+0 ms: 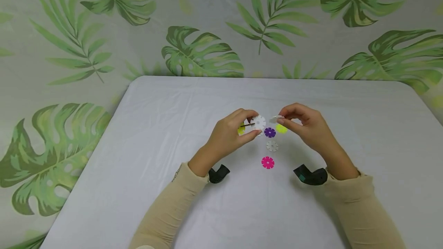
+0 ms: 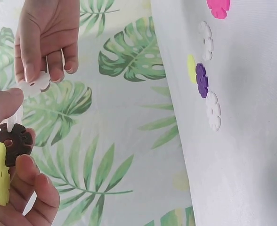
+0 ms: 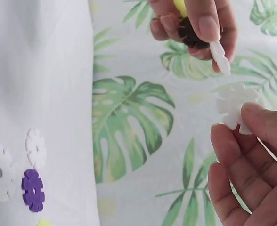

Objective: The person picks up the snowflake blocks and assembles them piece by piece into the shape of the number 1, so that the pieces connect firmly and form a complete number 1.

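My left hand (image 1: 225,135) grips a joined piece of notched flower discs: a yellow disc (image 2: 0,176), a dark brown disc (image 2: 20,140) and a white disc (image 1: 257,120). In the head view the brown disc shows edge-on as a thin dark line. Just across from it, my right hand (image 1: 309,126) pinches a loose white disc (image 3: 233,106) between thumb and fingers. That loose disc is close to the white one in the left hand; in the right wrist view a small gap separates them. Both hands are raised above the table.
On the white-covered table (image 1: 138,126) lie loose discs: purple (image 1: 267,133), white (image 1: 272,150), pink (image 1: 268,166) and yellow (image 1: 282,129). Another white disc (image 2: 213,122) lies beside the purple one, mostly hidden by the left hand in the head view. Leaf-patterned cloth (image 1: 204,55) hangs behind.
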### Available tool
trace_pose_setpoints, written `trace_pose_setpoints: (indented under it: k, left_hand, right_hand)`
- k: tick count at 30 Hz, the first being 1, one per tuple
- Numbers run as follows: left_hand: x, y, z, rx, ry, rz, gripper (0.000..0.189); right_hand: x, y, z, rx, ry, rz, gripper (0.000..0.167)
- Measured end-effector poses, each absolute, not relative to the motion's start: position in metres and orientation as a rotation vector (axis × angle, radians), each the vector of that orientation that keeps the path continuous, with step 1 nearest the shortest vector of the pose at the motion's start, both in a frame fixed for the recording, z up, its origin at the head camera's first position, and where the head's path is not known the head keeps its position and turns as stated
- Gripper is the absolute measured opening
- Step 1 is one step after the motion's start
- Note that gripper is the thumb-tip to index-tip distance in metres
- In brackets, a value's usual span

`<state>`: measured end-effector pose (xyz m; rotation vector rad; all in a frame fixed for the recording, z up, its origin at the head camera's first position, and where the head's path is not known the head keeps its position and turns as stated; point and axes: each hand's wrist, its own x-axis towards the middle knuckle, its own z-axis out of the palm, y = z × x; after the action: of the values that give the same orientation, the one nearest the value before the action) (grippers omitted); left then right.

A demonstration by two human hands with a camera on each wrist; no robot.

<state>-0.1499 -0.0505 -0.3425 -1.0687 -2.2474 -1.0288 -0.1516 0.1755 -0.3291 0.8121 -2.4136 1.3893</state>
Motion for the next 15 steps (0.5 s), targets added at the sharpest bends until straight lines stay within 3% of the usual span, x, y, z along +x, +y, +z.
trace_pose_setpoints:
  k: [15]
  left_hand:
    - [-0.1502, -0.0493, -0.3446, -1.113, -2.298, -1.068, 0.035]
  right_hand:
    - [-0.1501, 0.1644, -0.3299, 0.856, -2.364, 1.398, 0.015]
